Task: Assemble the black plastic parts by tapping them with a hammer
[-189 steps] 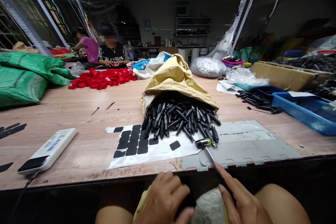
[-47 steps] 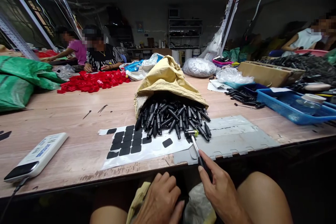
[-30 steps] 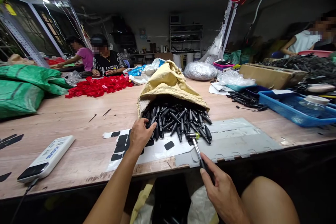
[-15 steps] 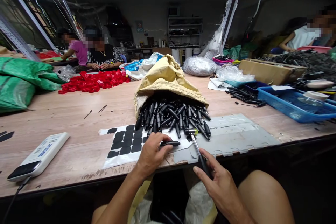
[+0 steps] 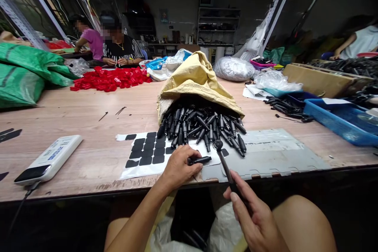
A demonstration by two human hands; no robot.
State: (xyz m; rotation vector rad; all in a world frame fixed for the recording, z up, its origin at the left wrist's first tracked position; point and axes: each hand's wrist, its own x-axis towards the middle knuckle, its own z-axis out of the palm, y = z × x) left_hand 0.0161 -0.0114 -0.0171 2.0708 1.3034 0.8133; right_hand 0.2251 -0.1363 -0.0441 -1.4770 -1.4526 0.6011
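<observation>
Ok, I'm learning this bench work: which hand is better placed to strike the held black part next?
The right hand, I'd say: it grips the hammer, while the left hand is occupied holding the black part.

Back wall (image 5: pixel 183 12) dim, tabletop (image 5: pixel 73 106) brighter; wide-angle stretch toward edges

Sack (image 5: pixel 191 75) mid-bench (image 5: pixel 73 114), open end to near side.
Parts (image 5: pixel 203 128) heaped in and before it; pad sheet (image 5: pixel 130 172) nearer, mat (image 5: pixel 277 157) to its right. Cabled device (image 5: pixel 51 159) well left, tray (image 5: pixel 330 126) well right. Hammer (image 5: pixel 225 167) right of left hand (image 5: pixel 180 167).
</observation>
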